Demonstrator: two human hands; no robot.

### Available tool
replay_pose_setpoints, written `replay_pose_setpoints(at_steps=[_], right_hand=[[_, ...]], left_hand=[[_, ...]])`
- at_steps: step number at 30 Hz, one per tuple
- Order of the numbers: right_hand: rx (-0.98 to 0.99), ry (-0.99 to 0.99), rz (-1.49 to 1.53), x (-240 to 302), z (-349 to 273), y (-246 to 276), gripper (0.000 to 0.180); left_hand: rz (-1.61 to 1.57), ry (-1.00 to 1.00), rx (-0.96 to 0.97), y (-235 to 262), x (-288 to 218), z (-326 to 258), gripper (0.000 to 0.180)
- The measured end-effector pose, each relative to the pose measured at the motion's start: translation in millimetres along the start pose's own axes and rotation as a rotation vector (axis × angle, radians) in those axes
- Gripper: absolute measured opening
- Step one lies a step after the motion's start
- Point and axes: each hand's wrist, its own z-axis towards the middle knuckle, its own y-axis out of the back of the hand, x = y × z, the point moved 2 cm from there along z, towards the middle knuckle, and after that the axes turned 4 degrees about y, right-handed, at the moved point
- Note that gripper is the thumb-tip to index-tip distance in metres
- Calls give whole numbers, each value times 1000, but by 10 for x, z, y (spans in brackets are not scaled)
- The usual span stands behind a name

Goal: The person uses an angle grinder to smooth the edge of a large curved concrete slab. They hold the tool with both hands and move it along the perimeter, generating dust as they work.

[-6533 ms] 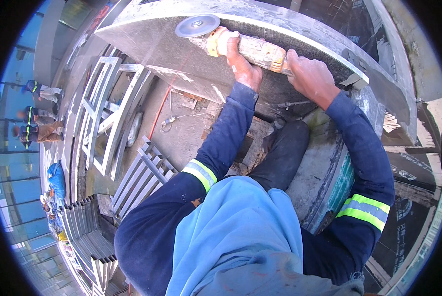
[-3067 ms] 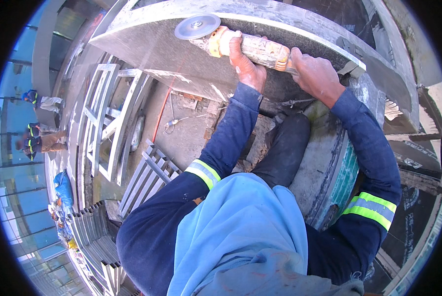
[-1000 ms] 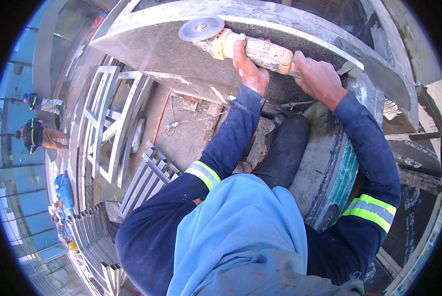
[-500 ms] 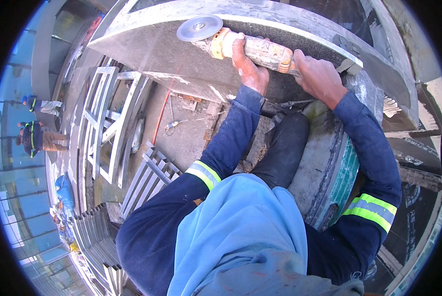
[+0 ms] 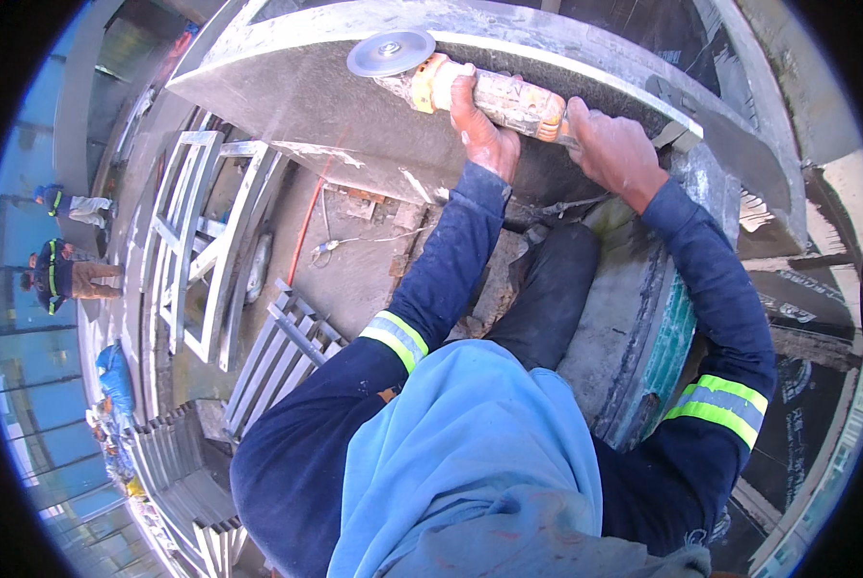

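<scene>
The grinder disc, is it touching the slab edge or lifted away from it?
Touching, it seems: the disc lies flat against the slab top edge. Left hand and right hand grip the grinder.

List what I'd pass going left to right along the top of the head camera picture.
Grey cutting disc → left hand gripping the orange-and-cream grinder body → right hand at the grinder's rear, all against the grey slab edge.

A dusty orange and cream angle grinder (image 5: 489, 91) is lying nearly level, its round grey disc (image 5: 390, 53) facing up and touching the grey concrete edge (image 5: 287, 82).
</scene>
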Motion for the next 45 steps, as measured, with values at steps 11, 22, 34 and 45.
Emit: replay_pose_setpoints(at_steps=[11, 22, 34, 45], right_hand=[[243, 20, 90, 1296, 332, 473, 52], [-116, -60, -354, 820, 1196, 3, 72], [-15, -187, -255, 2278, 3148, -698, 88], [-59, -42, -277, 2502, 4074, -908, 81]], left_hand=[[41, 85, -25, 416, -1287, -213, 50], [96, -138, -218, 2342, -3780, -656, 41], [61, -323, -526, 3399, -5071, -1822, 41], [148, -366, -560, 3766, -5730, -2366, 47]])
